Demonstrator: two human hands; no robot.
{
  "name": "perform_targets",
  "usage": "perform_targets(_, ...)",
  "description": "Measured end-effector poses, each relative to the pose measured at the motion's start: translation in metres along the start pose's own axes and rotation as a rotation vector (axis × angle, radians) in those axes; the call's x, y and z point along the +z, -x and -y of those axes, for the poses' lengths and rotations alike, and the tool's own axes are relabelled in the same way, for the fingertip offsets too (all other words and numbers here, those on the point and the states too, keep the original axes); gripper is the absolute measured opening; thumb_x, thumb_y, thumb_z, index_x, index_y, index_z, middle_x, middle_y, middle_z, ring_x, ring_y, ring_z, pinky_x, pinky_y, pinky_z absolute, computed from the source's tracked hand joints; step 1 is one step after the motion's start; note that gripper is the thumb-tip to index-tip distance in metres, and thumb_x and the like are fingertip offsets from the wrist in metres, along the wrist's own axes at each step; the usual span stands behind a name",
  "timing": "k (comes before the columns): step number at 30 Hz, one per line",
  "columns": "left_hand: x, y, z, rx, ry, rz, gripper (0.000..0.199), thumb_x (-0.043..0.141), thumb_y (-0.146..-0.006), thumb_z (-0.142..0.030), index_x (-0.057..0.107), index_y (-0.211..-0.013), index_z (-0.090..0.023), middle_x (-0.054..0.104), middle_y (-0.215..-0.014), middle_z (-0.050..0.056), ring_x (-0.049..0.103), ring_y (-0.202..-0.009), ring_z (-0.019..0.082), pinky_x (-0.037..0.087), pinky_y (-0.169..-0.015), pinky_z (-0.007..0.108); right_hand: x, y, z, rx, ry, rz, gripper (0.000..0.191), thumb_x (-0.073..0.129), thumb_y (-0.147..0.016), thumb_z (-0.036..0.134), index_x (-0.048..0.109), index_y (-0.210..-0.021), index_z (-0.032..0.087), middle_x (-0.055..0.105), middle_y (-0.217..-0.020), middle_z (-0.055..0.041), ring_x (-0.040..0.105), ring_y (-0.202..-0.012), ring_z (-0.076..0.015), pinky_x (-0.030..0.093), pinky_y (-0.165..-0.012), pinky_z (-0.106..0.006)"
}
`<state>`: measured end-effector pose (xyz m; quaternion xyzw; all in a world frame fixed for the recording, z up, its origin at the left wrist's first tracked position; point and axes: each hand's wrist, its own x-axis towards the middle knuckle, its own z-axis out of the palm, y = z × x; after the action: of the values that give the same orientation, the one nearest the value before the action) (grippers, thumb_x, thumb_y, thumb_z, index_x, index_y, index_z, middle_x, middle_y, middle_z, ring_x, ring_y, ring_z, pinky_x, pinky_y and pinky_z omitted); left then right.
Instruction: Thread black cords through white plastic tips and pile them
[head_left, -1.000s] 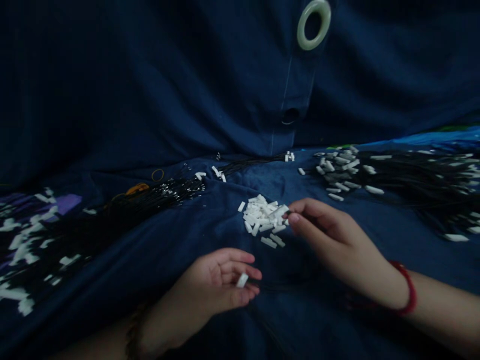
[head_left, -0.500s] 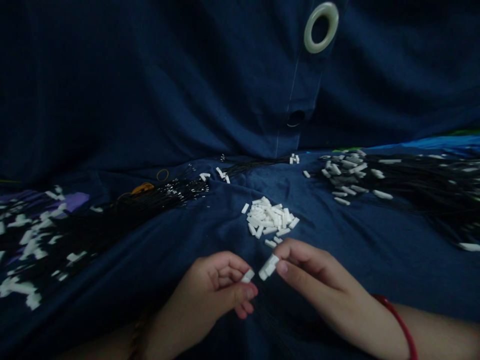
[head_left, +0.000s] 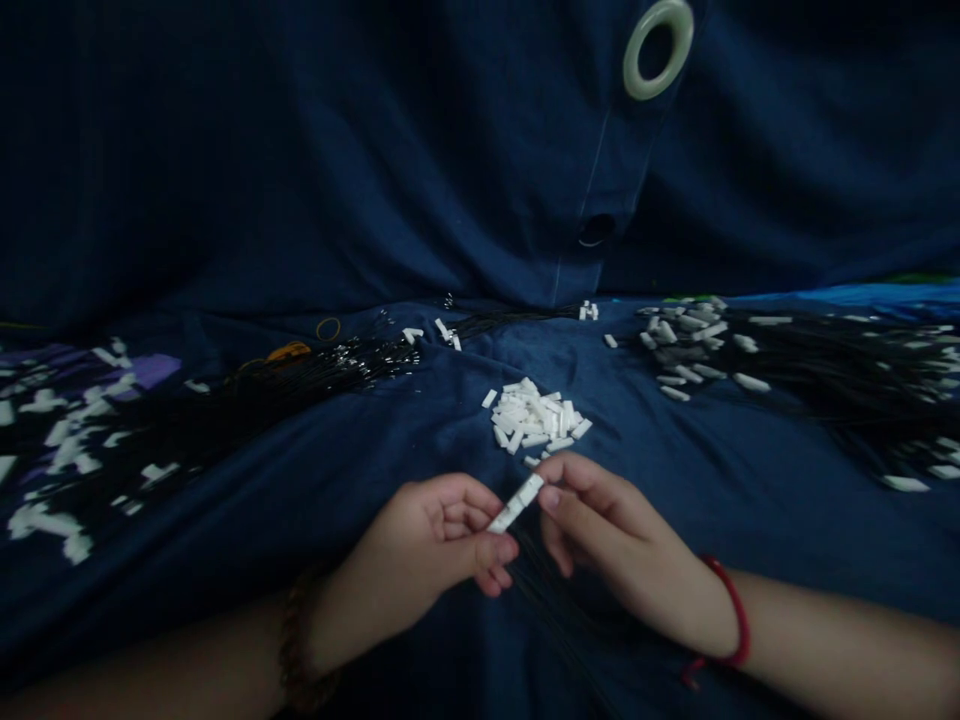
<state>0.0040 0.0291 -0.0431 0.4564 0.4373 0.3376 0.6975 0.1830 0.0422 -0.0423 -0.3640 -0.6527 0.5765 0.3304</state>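
My left hand (head_left: 427, 535) pinches the lower end of a white plastic connector housing (head_left: 505, 515) between thumb and fingers. A second white connector housing (head_left: 529, 489) sits in the fingertips of my right hand (head_left: 630, 535), which is closed on its upper end. The two pieces meet end to end in one slanted line; whether they are locked together cannot be seen. Thin black wires (head_left: 547, 590) run below the hands, dim against the cloth. Just beyond my fingers lies a heap of loose white connector housings (head_left: 534, 413).
Dark blue cloth (head_left: 360, 440) covers the surface and rises behind it, with a pale ring (head_left: 636, 75) on it. Black wires with metal tips (head_left: 352, 375) lie left of centre. Bundles with white connectors spread at the far left (head_left: 75, 430) and right (head_left: 694, 325).
The two white housings were apart and now touch end to end. Both hands have risen slightly in view, and my right hand has shifted left.
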Motion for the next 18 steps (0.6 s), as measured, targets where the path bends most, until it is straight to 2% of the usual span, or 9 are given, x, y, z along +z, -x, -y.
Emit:
perform_targets(8, 0.0064, 0.0021, -0.0022, 0.000, -0.032, -0.071, 0.019, 0.069, -0.062, -0.017, 0.054, -0.074, -0.011, 0.061, -0.056, -0.001, 0.059, -0.048, 0.011, 0.048, -0.047, 0.021, 0.0031, 0.0027, 0.0017, -0.008, 0.053, -0.002, 0.021, 0.038, -0.089, 0.033, 0.045, -0.088, 0.014, 0.048, -0.049, 0.0043, 0.037, -0.038, -0.0047, 0.027, -0.037, -0.014)
perform_targets(18, 0.0065, 0.0046, -0.0047, -0.024, 0.025, -0.028, 0.022, 0.069, -0.064, -0.018, 0.055, -0.079, -0.010, 0.063, -0.068, 0.002, 0.060, -0.057, 0.010, 0.049, -0.056, 0.021, 0.0050, 0.0010, -0.0021, -0.014, 0.118, -0.042, 0.019, 0.042, -0.087, 0.032, 0.045, -0.088, 0.014, 0.041, -0.044, 0.0077, 0.033, -0.036, -0.0038, 0.025, -0.037, -0.014)
